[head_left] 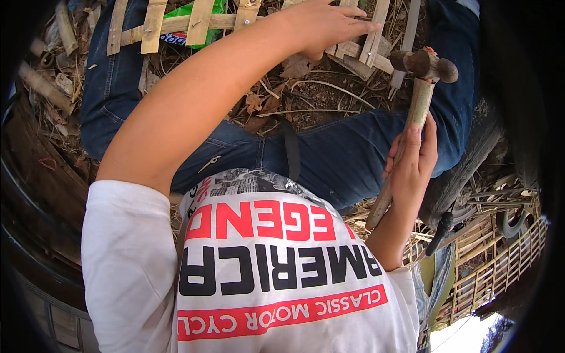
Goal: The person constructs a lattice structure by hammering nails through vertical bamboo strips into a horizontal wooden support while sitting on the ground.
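Observation:
My right hand [414, 156] is wrapped round the wooden handle of a ball-peen hammer [419, 103]. Its rusty metal head points up and away, near the right end of a bamboo lattice [220, 22]. Flat split-bamboo slats cross a horizontal bamboo strip there, and small nail heads show on some of them. My left hand [326, 26] lies over the lattice, fingers stretched toward the right and touching or just above a slat [375, 35]. Nothing shows in its fingers, though the palm side is hidden.
My legs in blue jeans [347, 147] are bent around the work. Dry leaves [253, 103] and twigs litter the soil. A green package [210, 38] lies under the slats. Bamboo pieces [44, 88] lie left; a dark tyre [465, 167] and a bamboo panel [500, 270] are at right.

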### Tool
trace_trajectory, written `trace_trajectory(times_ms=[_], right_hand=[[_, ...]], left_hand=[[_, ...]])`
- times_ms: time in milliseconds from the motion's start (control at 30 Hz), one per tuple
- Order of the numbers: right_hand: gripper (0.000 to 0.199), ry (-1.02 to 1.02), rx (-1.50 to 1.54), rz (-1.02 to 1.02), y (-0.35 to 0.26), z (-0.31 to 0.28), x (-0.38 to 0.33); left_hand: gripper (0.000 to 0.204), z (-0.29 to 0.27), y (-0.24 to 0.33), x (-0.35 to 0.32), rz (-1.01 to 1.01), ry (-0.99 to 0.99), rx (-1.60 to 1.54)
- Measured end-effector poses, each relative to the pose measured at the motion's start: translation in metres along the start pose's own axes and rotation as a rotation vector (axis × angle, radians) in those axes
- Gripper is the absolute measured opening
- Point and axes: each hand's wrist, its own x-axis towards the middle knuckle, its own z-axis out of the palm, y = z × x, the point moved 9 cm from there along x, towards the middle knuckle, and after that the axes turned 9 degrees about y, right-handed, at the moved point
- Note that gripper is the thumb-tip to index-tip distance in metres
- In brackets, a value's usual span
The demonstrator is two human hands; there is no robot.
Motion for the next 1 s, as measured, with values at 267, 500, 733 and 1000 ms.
trace_trajectory(times_ms=[267,500,733,1000], right_hand=[[0.044,0.062,0.114,0.084,0.025,-0.044,-0.023],[0.042,0.181,0.314,0.02,0.038,-0.084,-0.046],[0.046,0.224,0.454,0.02,0.051,-0.097,-0.046],[0.053,0.141,0.47,0.071,0.061,-0.081,-0.045]], left_hand=[[0.111,-0.023,0.008,0.008,-0.064,0.011,0.053],[0.108,-0.085,0.016,0.027,-0.067,-0.059,-0.052],[0.094,-0.181,0.026,0.059,-0.06,-0.069,-0.187],[0.103,-0.247,0.028,0.087,0.099,-0.039,-0.095]])
